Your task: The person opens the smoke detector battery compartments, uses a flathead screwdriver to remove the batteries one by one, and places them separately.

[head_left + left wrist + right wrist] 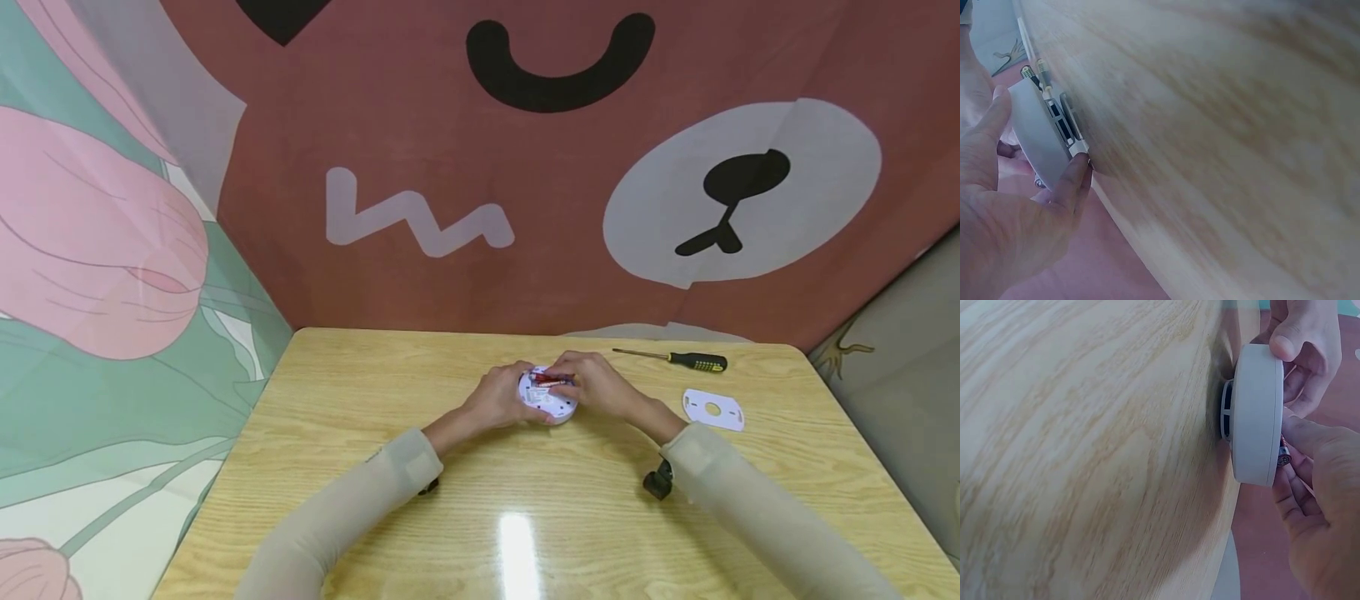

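Observation:
A round white smoke detector (549,407) is tilted up on the wooden table, its underside with the battery compartment facing me. My left hand (501,396) grips its left rim, thumb at the near edge and fingers around the far side. At the compartment, my right hand (600,385) pinches a red battery (550,381) between thumb and fingers. The right wrist view shows the metal end of the battery (1284,457) beside the detector's white side wall (1257,415). The vented face stands close to the tabletop; whether it touches is hard to tell.
A white mounting plate (731,414) with a central hole lies right of the hands. Behind it is a screwdriver (693,361) with a black and yellow handle. A printed curtain (420,292) hangs along the table's far edge.

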{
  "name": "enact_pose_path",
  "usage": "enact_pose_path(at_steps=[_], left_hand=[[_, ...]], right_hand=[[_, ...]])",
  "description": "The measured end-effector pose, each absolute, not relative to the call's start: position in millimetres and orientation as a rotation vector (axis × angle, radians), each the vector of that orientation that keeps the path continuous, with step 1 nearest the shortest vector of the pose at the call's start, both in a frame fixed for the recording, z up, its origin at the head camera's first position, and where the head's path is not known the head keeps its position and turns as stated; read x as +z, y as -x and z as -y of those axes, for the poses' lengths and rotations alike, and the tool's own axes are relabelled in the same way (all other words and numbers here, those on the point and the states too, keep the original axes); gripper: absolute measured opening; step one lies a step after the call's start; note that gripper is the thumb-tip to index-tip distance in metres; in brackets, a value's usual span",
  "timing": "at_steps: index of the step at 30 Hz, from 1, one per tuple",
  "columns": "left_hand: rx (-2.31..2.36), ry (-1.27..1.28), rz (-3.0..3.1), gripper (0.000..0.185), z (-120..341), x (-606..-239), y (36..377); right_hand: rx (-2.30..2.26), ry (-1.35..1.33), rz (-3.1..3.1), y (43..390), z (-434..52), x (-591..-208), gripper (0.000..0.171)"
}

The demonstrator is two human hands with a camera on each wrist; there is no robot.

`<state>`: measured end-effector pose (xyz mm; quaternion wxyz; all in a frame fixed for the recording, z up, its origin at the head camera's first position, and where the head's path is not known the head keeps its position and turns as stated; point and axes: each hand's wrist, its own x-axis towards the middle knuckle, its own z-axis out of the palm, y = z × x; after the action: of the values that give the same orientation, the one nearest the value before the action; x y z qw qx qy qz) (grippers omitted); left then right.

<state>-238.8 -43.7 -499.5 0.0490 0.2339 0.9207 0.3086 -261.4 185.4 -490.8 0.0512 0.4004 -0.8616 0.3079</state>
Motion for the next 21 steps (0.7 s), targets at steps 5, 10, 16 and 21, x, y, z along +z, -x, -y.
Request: enact_pose_path(at_steps=[5, 10, 16, 21], left_hand=[[0.954, -0.703, -2.796, 0.088, 42.9, -496.4, 237.0], [0.952, -0.702, -2.790, 0.091, 42.7, -494.2, 236.4], [0.942, -0.698, -2.791, 0.093, 43.1, -494.2, 237.0], [0.924, -0.694, -2.804, 0.094, 43.0, -496.2, 237.3]], right_hand=[[0.987, -1.203, 2.657, 260.6, -186.0, -488.8, 0.026], [0.988, -1.189, 2.672, 262.3, -188.4, -489.1, 0.026], [0.980, -1.172, 2.715, 264.0, -190.0, -487.5, 0.027], [0.997, -1.208, 2.738, 263.3, -191.0, -483.7, 0.024]])
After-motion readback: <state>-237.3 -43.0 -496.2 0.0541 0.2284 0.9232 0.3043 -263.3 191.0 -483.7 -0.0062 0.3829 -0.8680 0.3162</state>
